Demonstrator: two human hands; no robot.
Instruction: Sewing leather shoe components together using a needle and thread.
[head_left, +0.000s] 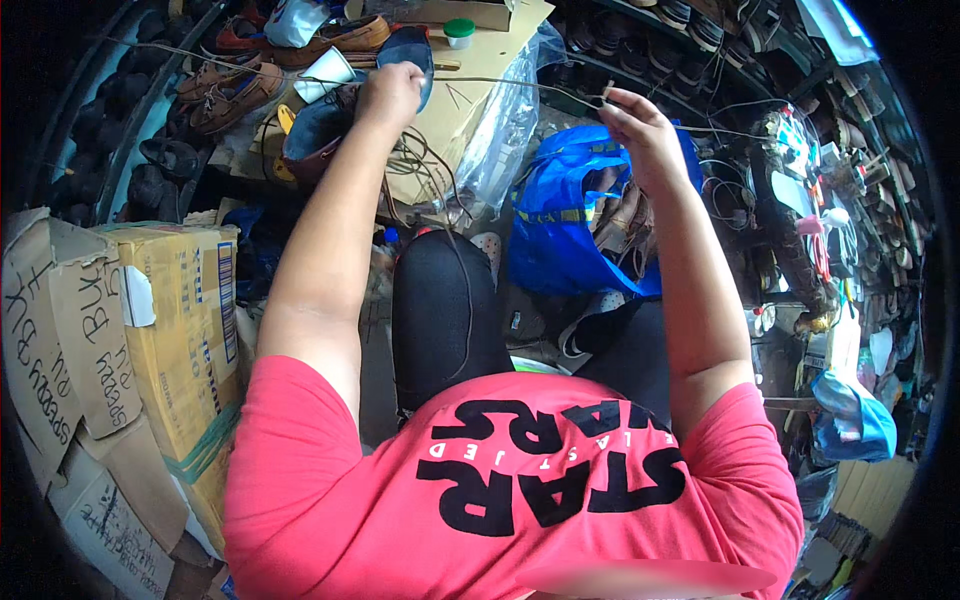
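Note:
A thin brown cord (520, 82) runs across between my hands at the far side of my knees. My left hand (388, 97) is closed, with the cord meeting it, beside a dark blue shoe-shaped piece (410, 52) that it partly covers. Just below that hand is a reddish-brown shoe with a blue inside (310, 140). Loose loops of brown cord (425, 165) hang near my left wrist, and one strand trails down over my dark trouser leg. My right hand (640, 125), raised above a blue bag, pinches the cord between thumb and fingertips.
A board-topped work surface (455, 150) bears brown shoes (235, 95), a white cup (325, 75) and a green-lidded tub (459, 33). The blue bag (560, 220) holds footwear. Cardboard boxes (170, 310) stand at left; shoe-filled shelves (690, 50) and cluttered tools line the right.

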